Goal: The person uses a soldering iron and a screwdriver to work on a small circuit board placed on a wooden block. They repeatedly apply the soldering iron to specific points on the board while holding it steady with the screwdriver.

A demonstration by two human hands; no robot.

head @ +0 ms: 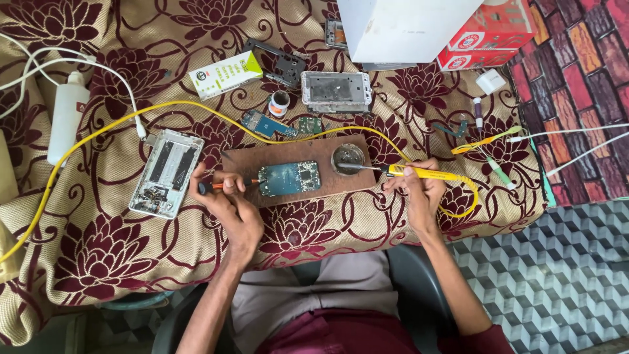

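Here, from the head view, the left hand [226, 196] is closing its grip on a small orange-shafted tool [226, 186], pinning the blue circuit board [289, 178] flat on the brown board [288, 167] mid-desk. The right hand [419, 187] is gripping the yellow soldering iron [400, 171] (pen-fashion), its tip resting in the round tin [348, 157] just right of the circuit board.

I count three circuit boards: one [289, 178] on the brown work board [236, 164], two smaller ones [267, 123] [310, 124] behind it. Two opened phone shells, one [165, 172] by my left hand [226, 203], one [336, 88] farther back. One yellow soldering iron [419, 173] in my right hand [419, 190], one screwdriver [226, 186] in my left. Two red boxes [498, 26] [468, 60], one white box [403, 26], one white bottle [67, 118].
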